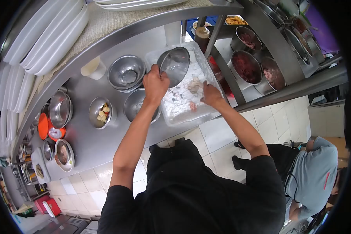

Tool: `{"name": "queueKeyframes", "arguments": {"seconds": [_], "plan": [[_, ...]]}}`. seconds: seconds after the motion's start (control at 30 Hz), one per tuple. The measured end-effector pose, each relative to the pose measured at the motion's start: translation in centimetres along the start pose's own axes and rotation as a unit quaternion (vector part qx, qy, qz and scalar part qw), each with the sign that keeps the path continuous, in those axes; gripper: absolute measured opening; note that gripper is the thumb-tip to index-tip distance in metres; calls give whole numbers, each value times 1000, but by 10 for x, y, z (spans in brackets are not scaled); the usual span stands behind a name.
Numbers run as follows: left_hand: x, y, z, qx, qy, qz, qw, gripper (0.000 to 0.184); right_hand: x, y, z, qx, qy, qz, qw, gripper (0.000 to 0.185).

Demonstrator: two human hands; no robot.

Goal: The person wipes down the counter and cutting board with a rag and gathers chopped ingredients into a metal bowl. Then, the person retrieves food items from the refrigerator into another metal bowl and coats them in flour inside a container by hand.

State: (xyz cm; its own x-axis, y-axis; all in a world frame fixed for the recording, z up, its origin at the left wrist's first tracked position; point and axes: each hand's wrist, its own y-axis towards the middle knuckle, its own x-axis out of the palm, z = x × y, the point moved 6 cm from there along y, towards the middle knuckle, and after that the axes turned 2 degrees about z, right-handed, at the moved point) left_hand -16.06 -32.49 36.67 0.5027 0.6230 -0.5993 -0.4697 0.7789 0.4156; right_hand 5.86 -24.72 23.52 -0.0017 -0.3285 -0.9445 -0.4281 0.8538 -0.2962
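My left hand [156,84] grips the rim of a metal bowl [178,64], tilted above a clear plastic tub [171,121] of white powder that looks like flour [177,107]. My right hand [212,94] reaches into the tub's right side, its fingers curled beside a powder-coated lump [195,85]. Whatever those fingers hold is hidden. A small pinkish piece [192,105] lies in the powder near the front. Left of the tub are stacked metal bowls [125,72] and another metal bowl [134,105], partly covered by my left forearm.
A metal bowl of pale and yellow chunks [102,114] stands farther left on the steel counter [109,140]. White plates [54,35] are stacked on the upper shelf. Pots of raw meat [245,67] sit beyond the rail at right. Another person [312,171] is at lower right.
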Motion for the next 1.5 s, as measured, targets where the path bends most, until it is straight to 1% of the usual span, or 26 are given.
{"name": "queueKeyframes", "arguments": {"seconds": [0.1, 0.2, 0.23, 0.27, 0.3, 0.33, 0.43, 0.53, 0.63, 0.67, 0.77, 0.8, 0.9, 1.0, 1.1, 1.2, 1.3, 1.4, 1.5], "plan": [[-23, -9, -8, -31, -16, 33, 999, 10, 31, 17, 12, 32, 2, 45, 998, 68], [-47, -15, -18, -55, -49, 72, 995, 13, 48, 47, 25, -51, 128, 27, 990, 62], [-52, -19, -24, -58, -62, 93, 992, 14, 31, 41, 18, -31, 114, 49, 992, 60], [-58, -24, -29, -62, -75, 111, 989, 15, -2, 23, -3, -10, 101, 68, 993, 59], [-62, -28, -34, -80, -95, 112, 986, 13, -23, 11, -19, 12, 88, 87, 992, 58], [-67, -31, -38, -97, -116, 112, 982, 12, -26, 12, -28, 36, 61, 83, 994, 58], [-78, -39, -36, -129, -162, 117, 971, 5, 1, 36, -32, 7, 23, 76, 997, 50], [-87, -48, -46, -144, -192, 125, 963, 2, 14, 66, -11, -35, 154, 109, 981, 39], [-100, -54, -42, -145, -222, 148, 953, 3, 5, 64, -2, -63, 177, 10, 982, 39], [-104, -57, -39, -143, -233, 156, 949, 3, 3, 55, -4, -70, 134, -21, 988, 44], [-104, -68, -59, -197, -235, 135, 942, 5, -5, 18, -21, -137, 10, 94, 986, 48], [-104, -70, -59, -198, -235, 136, 942, 6, 5, 22, -18, -152, 1, 99, 983, 57], [-108, -75, -59, -199, -230, 140, 942, 7, 20, 47, -8, -118, 26, 39, 992, 57], [-113, -80, -66, -200, -225, 148, 942, 7, 22, 58, 3, -79, 58, -3, 995, 51], [-118, -85, -66, -216, -245, 147, 934, 7, -24, 20, -34, -22, -4, -25, 999, 40], [-117, -87, -66, -220, -255, 144, 930, 7, 2, 31, -36, -41, -45, 145, 988, 41], [-121, -89, -63, -212, -260, 150, 930, 6, 6, 51, -22, -13, 16, 54, 998, 40], [-125, -91, -65, -210, -259, 157, 929, 7, -9, 48, -10, -24, -3, 39, 999, 36], [-127, -93, -73, -210, -249, 152, 933, 7, -20, 36, -9, -27, -66, 20, 997, 31]]}}
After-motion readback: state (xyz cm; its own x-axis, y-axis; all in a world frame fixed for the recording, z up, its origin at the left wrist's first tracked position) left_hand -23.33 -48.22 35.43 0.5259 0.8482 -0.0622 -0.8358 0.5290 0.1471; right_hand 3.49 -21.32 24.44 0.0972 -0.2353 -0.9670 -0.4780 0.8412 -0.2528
